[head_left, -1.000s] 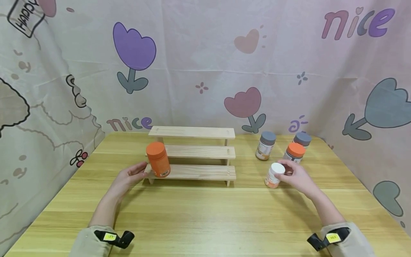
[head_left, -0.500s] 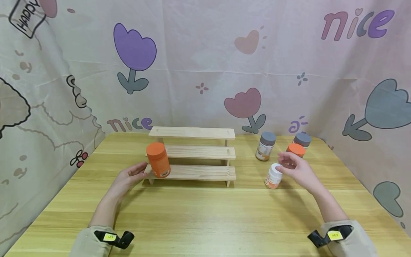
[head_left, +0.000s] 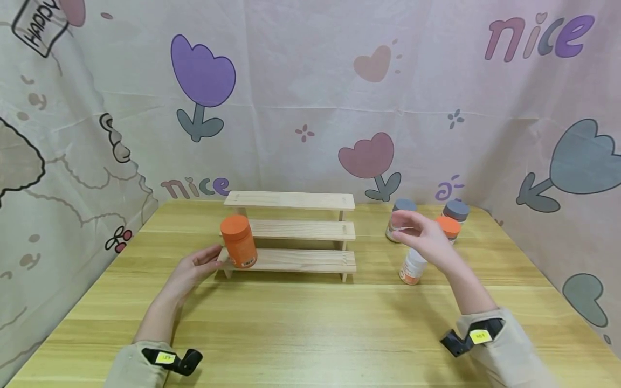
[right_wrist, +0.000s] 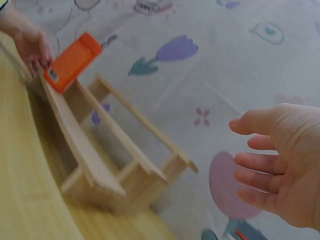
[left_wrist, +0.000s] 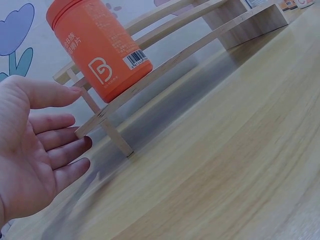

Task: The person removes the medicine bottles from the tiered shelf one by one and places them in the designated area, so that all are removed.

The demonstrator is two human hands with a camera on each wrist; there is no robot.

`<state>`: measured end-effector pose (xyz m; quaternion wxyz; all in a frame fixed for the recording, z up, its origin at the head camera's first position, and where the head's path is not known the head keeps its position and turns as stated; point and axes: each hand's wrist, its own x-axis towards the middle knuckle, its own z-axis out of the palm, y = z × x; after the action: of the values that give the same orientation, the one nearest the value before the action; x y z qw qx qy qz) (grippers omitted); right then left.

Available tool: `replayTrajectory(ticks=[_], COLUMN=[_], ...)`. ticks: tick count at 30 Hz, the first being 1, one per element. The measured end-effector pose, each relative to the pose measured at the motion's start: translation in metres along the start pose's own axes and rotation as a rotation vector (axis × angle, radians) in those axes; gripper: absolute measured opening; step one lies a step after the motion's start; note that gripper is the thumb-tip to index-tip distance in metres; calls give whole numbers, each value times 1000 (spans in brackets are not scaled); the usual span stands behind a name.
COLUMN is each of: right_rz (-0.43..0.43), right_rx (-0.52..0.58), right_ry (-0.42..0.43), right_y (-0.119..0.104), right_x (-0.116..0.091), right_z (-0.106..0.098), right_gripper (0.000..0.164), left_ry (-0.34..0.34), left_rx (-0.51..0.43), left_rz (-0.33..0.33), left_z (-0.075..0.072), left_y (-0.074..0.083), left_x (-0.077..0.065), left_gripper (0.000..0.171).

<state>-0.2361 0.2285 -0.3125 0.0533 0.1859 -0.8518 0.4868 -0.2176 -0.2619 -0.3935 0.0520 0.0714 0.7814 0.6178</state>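
Observation:
An orange bottle stands upright on the left end of the lowest step of a three-tier wooden shelf. Beside that end is my left hand, fingers loosely extended, fingertips right at the step's edge in the left wrist view. Nothing is in its grasp. My right hand is raised in front of a grey-lidded bottle, partly covering it in the head view. In the right wrist view its fingers are spread, with a gap below the thumb and no object between. Just below it stands a white bottle with an orange-and-white label.
Behind the right hand stand an orange-lidded bottle and another grey-lidded bottle. Everything rests on a wooden table, backed by a printed cloth that also hangs along both sides.
My right hand has let go of the white bottle and moved up and left toward the grey-lidded bottle. The white bottle stays on the table. My left hand has not moved.

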Motion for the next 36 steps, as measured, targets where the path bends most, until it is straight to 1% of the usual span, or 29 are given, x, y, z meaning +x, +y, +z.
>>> replayTrajectory(ticks=[2,6,11,18,21,26,31,36], right_rz=[-3,-40,-87,-133,-135,-120,-136,-128], right_rx=[27,87,144,166,168,184,229,222], right_ry=[-20,-77,-141,-190,-213,-228,-232,-226], right_y=[-6,-18,-34,-55,-62,-72,-78,-84], right_x=[6,19,35,53,58,64,73,80], right_z=[7,24,52,97,116,143,169,194], right_gripper=[48,47,48,53,55,57,56,60], left_ry=[-2,-6,-6,-5,-5,-5,-2,2], left_rx=[-3,3,12,35,34,29,26,17], left_rz=[2,9,14,6,4,4,12,22], left_z=[0,-1,-1,0,0,0,0,0], left_y=[0,0,0,2,2,1,0,0], left_x=[0,-1,-2,-3,-2,-1,0,0], left_gripper=[63,63,63,63,63,63,63,62])
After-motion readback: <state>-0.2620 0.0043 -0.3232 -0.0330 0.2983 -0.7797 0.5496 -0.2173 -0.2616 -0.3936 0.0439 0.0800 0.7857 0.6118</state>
